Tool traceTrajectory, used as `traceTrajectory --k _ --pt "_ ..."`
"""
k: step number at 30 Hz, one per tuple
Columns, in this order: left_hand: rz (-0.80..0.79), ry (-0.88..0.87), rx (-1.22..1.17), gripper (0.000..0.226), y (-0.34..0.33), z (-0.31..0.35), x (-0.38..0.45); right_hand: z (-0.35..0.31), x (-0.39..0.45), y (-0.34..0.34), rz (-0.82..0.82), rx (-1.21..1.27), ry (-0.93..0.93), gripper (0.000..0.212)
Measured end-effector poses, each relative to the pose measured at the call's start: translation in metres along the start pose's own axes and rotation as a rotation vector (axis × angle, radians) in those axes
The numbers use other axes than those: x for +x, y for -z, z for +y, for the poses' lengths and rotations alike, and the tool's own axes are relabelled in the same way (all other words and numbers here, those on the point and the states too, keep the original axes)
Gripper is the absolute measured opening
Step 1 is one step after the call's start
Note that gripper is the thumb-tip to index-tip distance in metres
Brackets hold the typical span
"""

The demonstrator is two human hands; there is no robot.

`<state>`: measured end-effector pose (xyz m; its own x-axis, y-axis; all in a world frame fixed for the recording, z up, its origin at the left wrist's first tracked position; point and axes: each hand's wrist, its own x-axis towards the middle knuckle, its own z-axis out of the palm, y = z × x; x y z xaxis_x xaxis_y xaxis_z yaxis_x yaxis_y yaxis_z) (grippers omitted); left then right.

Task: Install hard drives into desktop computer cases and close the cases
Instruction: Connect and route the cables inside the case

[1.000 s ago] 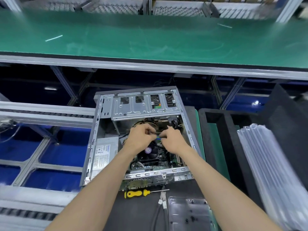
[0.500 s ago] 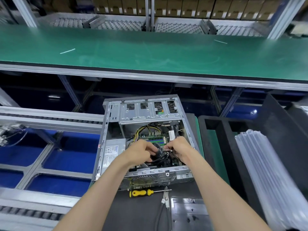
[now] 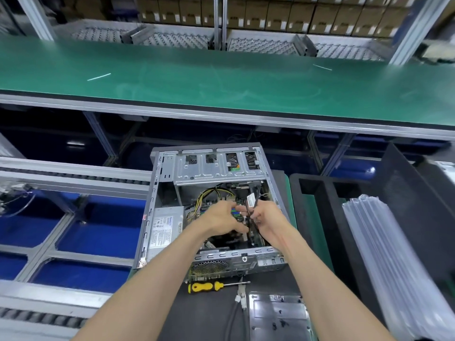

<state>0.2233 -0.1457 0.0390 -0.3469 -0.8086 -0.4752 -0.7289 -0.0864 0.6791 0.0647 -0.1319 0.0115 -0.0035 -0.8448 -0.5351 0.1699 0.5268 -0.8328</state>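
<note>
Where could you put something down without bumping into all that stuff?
The big green shelf behind the open computer case is almost bare. A small dark strip of mat lies free between the forearms, below the yellow screwdriver. Inside the case it is crowded with cables and both hands.

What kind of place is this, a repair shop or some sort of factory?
Most likely a computer assembly line in a factory. An open desktop case lies at a workstation beside a long green conveyor belt, roller tracks run alongside, and stacked cardboard boxes fill the shelves behind.
</note>
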Motion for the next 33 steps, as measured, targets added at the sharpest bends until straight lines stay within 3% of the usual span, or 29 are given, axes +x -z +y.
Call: traceTrajectory --k 3,4,7,10,12,14,16,18,20,22,24,28,31,33 --pt "0.113 0.010 -0.149 0.016 0.010 -0.005 0.003 0.003 -0.001 -0.002 0.045 -0.231 0.032 0.036" --pt "0.134 0.006 -0.162 0.011 0.015 -0.005 0.001 0.005 -0.001 -0.002 0.050 -0.322 0.037 0.035" --pt "0.145 -0.013 -0.148 0.027 0.018 -0.004 0.002 0.010 0.001 -0.006 0.125 -0.581 0.070 0.042" --pt "0.146 -0.041 -0.127 0.011 0.013 -0.006 0.004 0.004 0.001 -0.009 0.276 -0.819 0.215 0.024" --pt "0.128 -0.028 -0.104 0.017 0.011 -0.012 0.006 0.002 -0.001 -0.009 0.289 -0.808 0.274 0.019" --pt "0.101 -0.021 -0.123 0.007 0.011 -0.016 0.006 0.002 -0.006 -0.009 0.244 -0.712 0.252 0.022" --pt "0.085 -0.011 -0.199 0.017 0.013 -0.016 0.005 0.001 -0.011 -0.008 0.201 -0.586 0.219 0.004" --pt "0.109 -0.036 -0.202 0.011 0.015 -0.013 0.001 -0.004 -0.017 -0.007 0.118 -0.471 0.178 0.018" --pt "0.167 -0.084 -0.206 0.029 0.016 -0.011 -0.002 -0.008 -0.022 -0.009 -0.045 -0.457 0.132 0.009" --pt "0.230 -0.110 -0.203 0.040 0.018 -0.009 -0.006 -0.006 -0.024 -0.012 -0.166 -0.587 0.101 0.025" --pt "0.245 -0.099 -0.161 0.040 0.022 -0.008 -0.006 -0.001 -0.018 -0.016 -0.071 -0.668 0.141 0.023" --pt "0.123 -0.120 0.076 0.031 0.025 -0.005 -0.007 0.002 -0.008 -0.011 0.287 -0.764 0.265 0.026" --pt "0.003 -0.086 0.160 0.032 0.015 0.001 -0.004 0.004 -0.007 -0.011 0.313 -0.827 0.260 0.031" --pt "-0.064 -0.054 0.048 0.028 0.006 0.005 -0.001 0.004 -0.005 -0.010 0.297 -0.759 0.222 0.032"
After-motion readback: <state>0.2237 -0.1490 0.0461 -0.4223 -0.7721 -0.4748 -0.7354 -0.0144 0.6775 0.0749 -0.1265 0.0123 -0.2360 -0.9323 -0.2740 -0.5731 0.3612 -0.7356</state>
